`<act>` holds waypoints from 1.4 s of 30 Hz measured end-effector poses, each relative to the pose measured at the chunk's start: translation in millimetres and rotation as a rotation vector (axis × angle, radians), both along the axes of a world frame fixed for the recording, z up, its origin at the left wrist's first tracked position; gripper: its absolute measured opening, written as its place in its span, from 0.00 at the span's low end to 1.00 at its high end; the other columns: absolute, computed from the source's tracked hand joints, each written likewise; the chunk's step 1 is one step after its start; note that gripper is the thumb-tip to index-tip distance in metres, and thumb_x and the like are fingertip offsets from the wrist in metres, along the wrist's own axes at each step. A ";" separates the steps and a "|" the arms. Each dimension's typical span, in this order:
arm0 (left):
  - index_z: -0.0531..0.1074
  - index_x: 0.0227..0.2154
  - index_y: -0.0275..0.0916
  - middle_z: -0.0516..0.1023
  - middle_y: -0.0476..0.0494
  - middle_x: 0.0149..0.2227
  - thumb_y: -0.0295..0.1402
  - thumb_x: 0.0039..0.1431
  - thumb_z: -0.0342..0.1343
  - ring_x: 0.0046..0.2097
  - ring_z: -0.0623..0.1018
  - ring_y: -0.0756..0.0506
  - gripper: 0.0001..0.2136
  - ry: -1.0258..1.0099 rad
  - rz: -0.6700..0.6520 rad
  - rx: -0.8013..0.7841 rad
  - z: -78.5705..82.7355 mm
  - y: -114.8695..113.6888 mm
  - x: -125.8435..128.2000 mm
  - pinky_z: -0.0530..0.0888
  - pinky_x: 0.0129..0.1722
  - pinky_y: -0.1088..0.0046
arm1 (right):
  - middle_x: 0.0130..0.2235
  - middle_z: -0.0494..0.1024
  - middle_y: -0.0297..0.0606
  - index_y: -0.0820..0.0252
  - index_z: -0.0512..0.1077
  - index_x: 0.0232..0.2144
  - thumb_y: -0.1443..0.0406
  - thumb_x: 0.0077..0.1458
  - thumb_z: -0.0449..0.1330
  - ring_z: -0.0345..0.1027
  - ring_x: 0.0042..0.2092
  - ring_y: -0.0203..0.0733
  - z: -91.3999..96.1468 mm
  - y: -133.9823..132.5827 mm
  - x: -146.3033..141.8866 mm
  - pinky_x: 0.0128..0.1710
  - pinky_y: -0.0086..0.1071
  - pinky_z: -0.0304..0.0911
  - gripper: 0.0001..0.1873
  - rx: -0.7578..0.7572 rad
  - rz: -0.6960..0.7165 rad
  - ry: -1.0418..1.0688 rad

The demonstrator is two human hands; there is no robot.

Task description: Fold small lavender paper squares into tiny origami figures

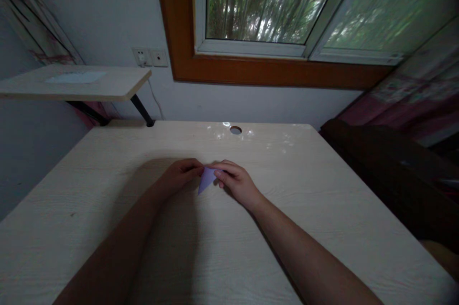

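Between my two hands is a small piece of folded purple paper, pointed at its lower end like a triangle. My left hand pinches its upper left corner with closed fingertips. On the other side my right hand grips the upper right part, thumb on top and fingers behind. The paper's point hangs toward me, just over the pale wooden desk. My fingers cover the paper's top corners, so its folds there are hidden.
A raised shelf on black legs stands at the desk's back left, with a pale sheet on it. A round cable hole lies near the back edge. Behind are wall sockets and a window. Dark furniture borders the right side.
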State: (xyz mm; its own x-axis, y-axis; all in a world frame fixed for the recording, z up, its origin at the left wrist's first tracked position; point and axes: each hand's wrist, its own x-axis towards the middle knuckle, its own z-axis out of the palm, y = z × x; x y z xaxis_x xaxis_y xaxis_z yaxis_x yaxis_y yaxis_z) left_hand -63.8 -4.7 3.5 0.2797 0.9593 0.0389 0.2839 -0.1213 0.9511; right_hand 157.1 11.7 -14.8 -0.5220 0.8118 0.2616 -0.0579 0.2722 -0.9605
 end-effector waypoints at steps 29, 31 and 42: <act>0.73 0.29 0.37 0.74 0.51 0.26 0.42 0.55 0.59 0.29 0.72 0.49 0.12 0.044 0.186 -0.006 -12.0 4.0 1.7 0.66 0.30 0.75 | 0.56 0.62 0.41 0.52 0.77 0.39 0.75 0.48 0.65 0.67 0.44 0.39 -7.3 -0.6 -7.2 0.34 0.30 0.67 0.17 0.344 -0.287 -0.152; 0.73 0.30 0.37 0.74 0.51 0.26 0.42 0.55 0.59 0.29 0.72 0.49 0.12 0.022 0.193 -0.006 -12.8 4.5 1.4 0.67 0.31 0.75 | 0.52 0.65 0.41 0.51 0.77 0.41 0.75 0.50 0.64 0.68 0.43 0.38 -8.6 0.6 -7.0 0.35 0.30 0.67 0.17 0.348 -0.273 -0.144; 0.72 0.32 0.38 0.77 0.49 0.25 0.42 0.56 0.59 0.29 0.77 0.48 0.11 -0.087 0.177 -0.062 -11.3 4.6 4.0 0.72 0.33 0.73 | 0.41 0.77 0.37 0.49 0.79 0.41 0.74 0.55 0.61 0.72 0.43 0.39 -1.8 0.5 -2.4 0.41 0.32 0.66 0.16 0.358 -0.232 -0.149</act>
